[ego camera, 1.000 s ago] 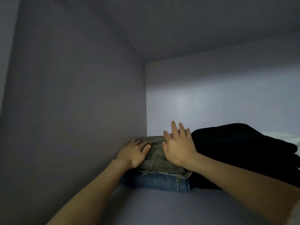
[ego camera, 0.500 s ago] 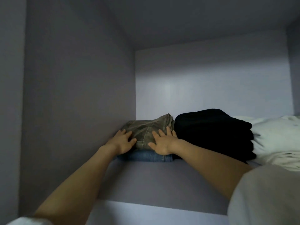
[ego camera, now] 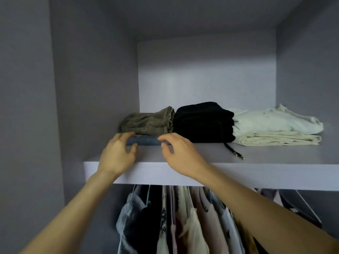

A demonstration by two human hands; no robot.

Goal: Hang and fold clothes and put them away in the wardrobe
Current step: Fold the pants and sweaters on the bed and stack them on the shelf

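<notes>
head view: olive trousers [ego camera: 148,121] sit on folded jeans [ego camera: 145,140], left end of wardrobe shelf [ego camera: 275,169]. left hand [ego camera: 117,154] and right hand [ego camera: 180,154] hover in front, fingers loosely curled, holding nothing. before leaving, square the stack's front edges and keep clear of the black pile [ego camera: 203,121].

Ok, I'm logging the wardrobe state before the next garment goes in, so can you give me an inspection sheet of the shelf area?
Surface: lilac shelf, folded piles along its back.
Job's things: olive trousers on jeans at the left wall; black pile beside them; white top on cream cloth to the right.
Clutter: nothing seen.
Hands: left hand and right hand both loosely curled, empty, in front of the jeans.
Cables: none; a black drawstring trails from the black pile.
Surroundings: hanging clothes below the shelf.
</notes>
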